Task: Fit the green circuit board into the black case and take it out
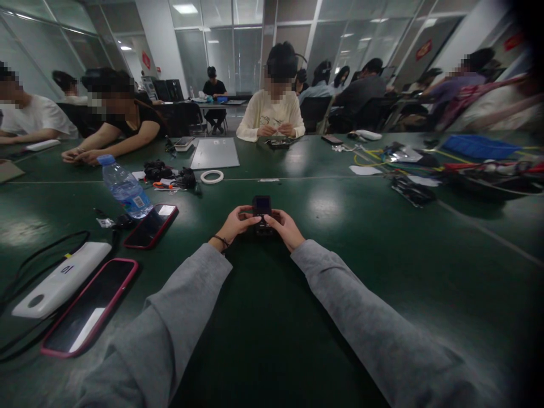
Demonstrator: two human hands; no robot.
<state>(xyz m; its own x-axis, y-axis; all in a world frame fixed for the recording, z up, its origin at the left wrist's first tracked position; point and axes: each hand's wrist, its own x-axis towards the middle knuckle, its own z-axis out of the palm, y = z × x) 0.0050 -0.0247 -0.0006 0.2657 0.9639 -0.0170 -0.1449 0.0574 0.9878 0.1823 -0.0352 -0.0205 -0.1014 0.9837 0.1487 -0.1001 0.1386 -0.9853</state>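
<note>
Between my two hands is a small black device with a square dark screen [262, 203], held just above or on the green table [272, 294]; I cannot tell which. My left hand [233, 225] grips its left side, thumb on the front face below the screen. From the other side my right hand [288, 226] closes on it, its thumb also on the front below the screen. The fingers behind the device are partly hidden. A dark band circles my left wrist, and grey sleeves cover both arms.
To the left are a water bottle [125, 187], a red-edged phone [152, 226], a pink-cased phone [91, 309] and a white power bank [63, 277] with black cables. Farther off lie a tape roll [211, 172], a silver laptop-like panel [216, 153] and a blue tray [480, 147]. Several people sit around.
</note>
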